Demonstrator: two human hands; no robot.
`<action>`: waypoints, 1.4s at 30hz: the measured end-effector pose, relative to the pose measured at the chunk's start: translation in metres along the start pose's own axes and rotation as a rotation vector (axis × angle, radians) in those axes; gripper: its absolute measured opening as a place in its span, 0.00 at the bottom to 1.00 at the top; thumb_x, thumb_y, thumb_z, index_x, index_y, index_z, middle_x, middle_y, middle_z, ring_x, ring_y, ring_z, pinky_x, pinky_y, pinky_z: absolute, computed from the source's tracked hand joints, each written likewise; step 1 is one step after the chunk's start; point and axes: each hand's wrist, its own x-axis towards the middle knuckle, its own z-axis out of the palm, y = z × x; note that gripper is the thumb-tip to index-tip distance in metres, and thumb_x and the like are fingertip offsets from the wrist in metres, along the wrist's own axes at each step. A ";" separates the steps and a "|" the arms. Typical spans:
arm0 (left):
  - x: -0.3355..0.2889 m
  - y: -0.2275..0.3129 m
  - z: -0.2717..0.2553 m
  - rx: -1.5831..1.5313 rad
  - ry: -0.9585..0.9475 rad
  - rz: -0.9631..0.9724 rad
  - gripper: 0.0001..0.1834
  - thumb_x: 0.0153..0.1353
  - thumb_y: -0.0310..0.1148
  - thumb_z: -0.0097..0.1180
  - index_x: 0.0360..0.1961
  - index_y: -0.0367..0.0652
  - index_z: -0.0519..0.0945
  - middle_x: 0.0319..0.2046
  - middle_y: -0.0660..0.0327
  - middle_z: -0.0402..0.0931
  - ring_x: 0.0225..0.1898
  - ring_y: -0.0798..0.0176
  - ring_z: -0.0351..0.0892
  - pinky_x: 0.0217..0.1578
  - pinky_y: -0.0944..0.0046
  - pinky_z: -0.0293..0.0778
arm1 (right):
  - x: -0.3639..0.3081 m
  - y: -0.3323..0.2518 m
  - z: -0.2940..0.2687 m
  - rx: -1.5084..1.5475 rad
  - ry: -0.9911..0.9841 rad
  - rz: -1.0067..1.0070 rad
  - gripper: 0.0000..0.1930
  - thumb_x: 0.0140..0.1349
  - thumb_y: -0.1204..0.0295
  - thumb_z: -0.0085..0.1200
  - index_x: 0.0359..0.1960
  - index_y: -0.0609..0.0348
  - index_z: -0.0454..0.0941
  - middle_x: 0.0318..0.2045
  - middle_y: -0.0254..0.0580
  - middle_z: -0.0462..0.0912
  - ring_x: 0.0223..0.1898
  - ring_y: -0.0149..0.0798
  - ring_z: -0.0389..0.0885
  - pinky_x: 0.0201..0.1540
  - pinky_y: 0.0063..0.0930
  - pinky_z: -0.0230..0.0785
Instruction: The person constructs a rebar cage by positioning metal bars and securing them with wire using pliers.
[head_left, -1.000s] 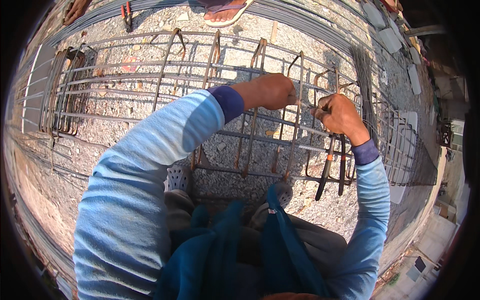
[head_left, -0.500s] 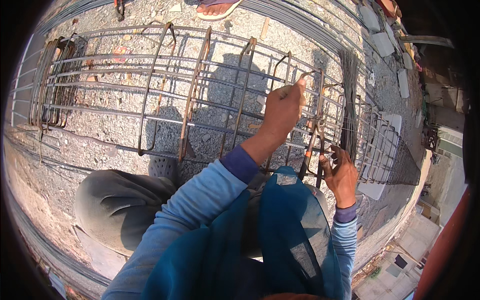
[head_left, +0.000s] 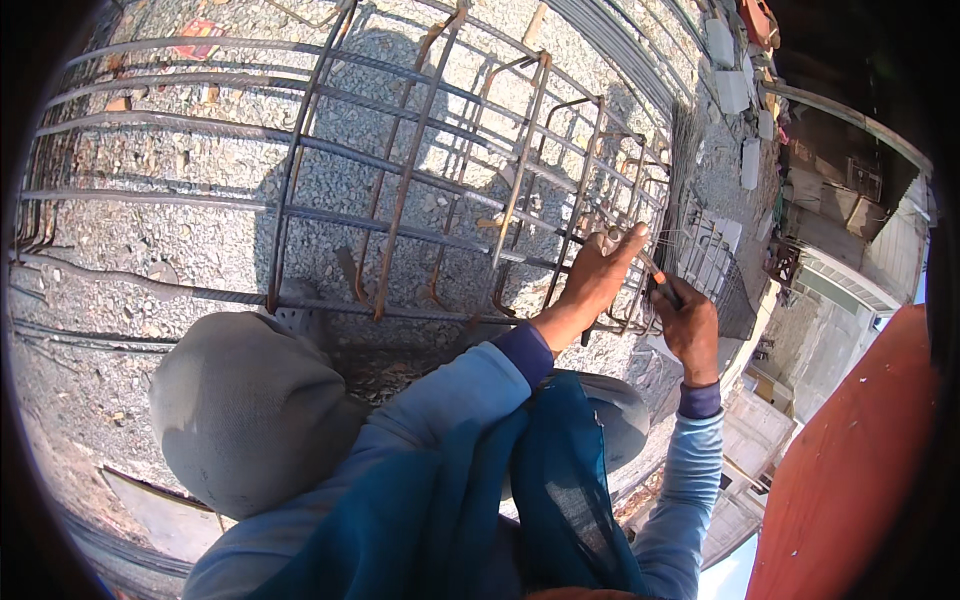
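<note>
My right hand [head_left: 688, 332] is closed around the handles of a pair of pincers [head_left: 656, 274] with orange and dark grips. The tool's head points up and left, toward the bars beside my left hand. My left hand [head_left: 592, 284] reaches across a rebar cage [head_left: 406, 185], its fingers bent at a crossing of the bars and the thumb raised near the pincers. Whatever sits between those left fingers is hidden. Long ribbed bars and rusty rectangular stirrups make up the cage, which stretches across the gravel in front of my knees.
A bundle of thin wires [head_left: 682, 150] lies over the cage's right part. Long steel rods [head_left: 610, 45] rest on the gravel at the far side. Pale blocks [head_left: 732, 92] stand at the far right. My bent knee [head_left: 250, 410] is close to the cage's near side.
My right hand, open beside the pincers before, now grips them. My left hand has come down from the raised wire end to the bars near the tool. The view has shifted over the cage.
</note>
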 end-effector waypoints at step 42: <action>0.004 -0.011 0.009 -0.787 0.041 -0.448 0.14 0.52 0.39 0.60 0.34 0.42 0.73 0.21 0.66 0.65 0.18 0.67 0.70 0.18 0.65 0.69 | -0.050 -0.083 0.034 -0.191 -0.166 0.078 0.18 0.57 0.69 0.55 0.47 0.64 0.71 0.35 0.63 0.79 0.42 0.62 0.78 0.42 0.45 0.70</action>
